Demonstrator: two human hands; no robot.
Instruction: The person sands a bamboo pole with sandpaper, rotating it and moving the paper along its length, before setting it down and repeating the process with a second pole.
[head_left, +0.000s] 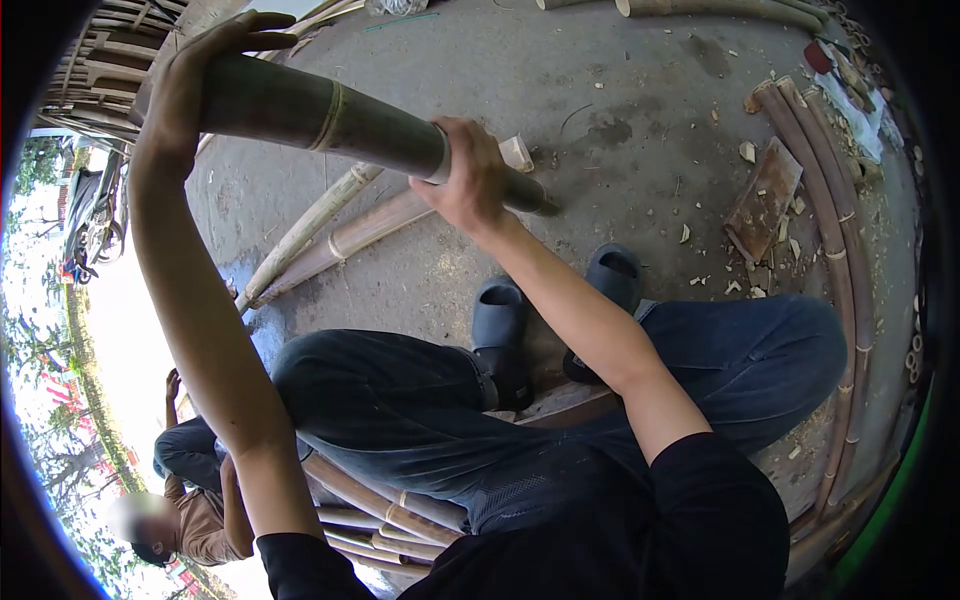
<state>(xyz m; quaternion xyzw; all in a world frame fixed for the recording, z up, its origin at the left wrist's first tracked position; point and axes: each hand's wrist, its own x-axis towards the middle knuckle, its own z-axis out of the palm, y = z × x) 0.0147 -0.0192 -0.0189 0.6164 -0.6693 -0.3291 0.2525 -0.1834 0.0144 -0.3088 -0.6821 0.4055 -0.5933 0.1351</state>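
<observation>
A thick green-brown bamboo pole (270, 105) slants across the upper left, its wide end near the camera and its narrower end toward the floor. My right hand (472, 170) is closed around its lower part. At the wide end is my left hand (180, 85), palm and wrist against the end and fingers stretched out beyond it, not wrapped round the pole. A pale joint ring shows between the two hands. My left thumb is mostly hidden.
Two bamboo poles (335, 245) lie on the floor behind the held one. A wooden block (764, 200) sits among chips at right, beside long bamboo poles (830, 210). More bamboo lengths (375, 510) lie beside my left leg. Another person (205, 500) sits at lower left.
</observation>
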